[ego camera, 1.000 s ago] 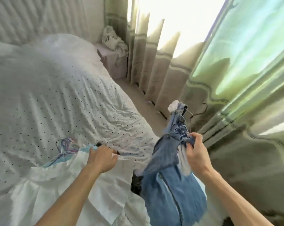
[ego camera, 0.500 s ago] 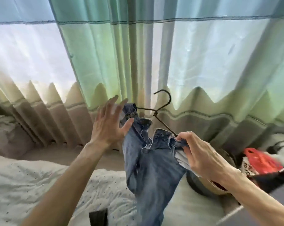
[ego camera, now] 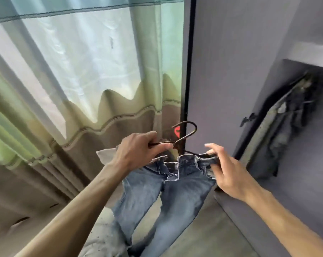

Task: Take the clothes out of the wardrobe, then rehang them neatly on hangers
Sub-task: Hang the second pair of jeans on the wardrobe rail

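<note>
A pair of blue jeans (ego camera: 168, 197) hangs by its waistband from a dark metal hanger (ego camera: 186, 134), legs dangling toward the floor. My left hand (ego camera: 138, 154) grips the hanger's left arm just below the hook. My right hand (ego camera: 225, 169) pinches the right end of the waistband, index finger stretched out. The grey wardrobe (ego camera: 231, 80) stands right behind the hanger, its door open. Inside the opening at the right, a dark garment (ego camera: 290, 123) hangs.
A green and brown curtain (ego camera: 73, 80) fills the left half, with bright window light behind it. A corner of the bed (ego camera: 99, 243) shows at the bottom. The wardrobe's dark door edge (ego camera: 188, 71) runs vertically at centre, a small latch (ego camera: 247, 118) on its frame.
The view swung right from the bed and curtain to the wardrobe. My left hand, open half a second ago, now grips the hanger. The jeans now hang spread across the hanger.
</note>
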`<move>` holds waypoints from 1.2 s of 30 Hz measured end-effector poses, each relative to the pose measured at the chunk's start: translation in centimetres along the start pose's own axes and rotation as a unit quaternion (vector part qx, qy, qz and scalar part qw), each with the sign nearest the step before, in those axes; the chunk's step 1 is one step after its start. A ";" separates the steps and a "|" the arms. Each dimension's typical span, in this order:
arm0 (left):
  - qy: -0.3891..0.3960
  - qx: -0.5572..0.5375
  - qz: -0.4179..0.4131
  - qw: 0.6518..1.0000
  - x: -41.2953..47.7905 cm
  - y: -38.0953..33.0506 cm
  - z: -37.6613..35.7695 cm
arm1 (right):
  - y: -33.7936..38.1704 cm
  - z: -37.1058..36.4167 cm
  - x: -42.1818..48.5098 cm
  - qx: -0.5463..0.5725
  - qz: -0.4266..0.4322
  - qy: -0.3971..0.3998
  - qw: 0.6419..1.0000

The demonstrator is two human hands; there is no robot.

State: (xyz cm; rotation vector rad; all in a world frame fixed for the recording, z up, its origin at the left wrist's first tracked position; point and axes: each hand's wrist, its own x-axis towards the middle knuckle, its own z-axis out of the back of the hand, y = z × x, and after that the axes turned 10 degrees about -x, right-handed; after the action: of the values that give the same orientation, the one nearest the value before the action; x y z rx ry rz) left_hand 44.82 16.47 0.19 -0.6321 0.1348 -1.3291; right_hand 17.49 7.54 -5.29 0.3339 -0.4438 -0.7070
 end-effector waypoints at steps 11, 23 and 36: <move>0.132 -0.070 -0.086 0.985 5.9 -12.9 -13.0 | -11.5 7.0 -9.3 0.006 -0.302 0.017 0.953; 0.376 -0.182 -0.267 0.869 8.3 -18.6 -22.1 | -13.1 8.7 -11.1 0.105 -0.502 0.186 0.838; 0.386 -0.124 -0.360 0.841 14.3 -21.5 -28.7 | -12.5 5.3 -16.3 -0.074 -0.488 -0.396 0.775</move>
State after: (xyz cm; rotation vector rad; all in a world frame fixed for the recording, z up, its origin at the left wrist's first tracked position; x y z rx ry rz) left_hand 17.44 -9.08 -9.12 -0.3166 0.8002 -2.2820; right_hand -3.01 9.03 -10.72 0.0684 -1.0313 -1.9307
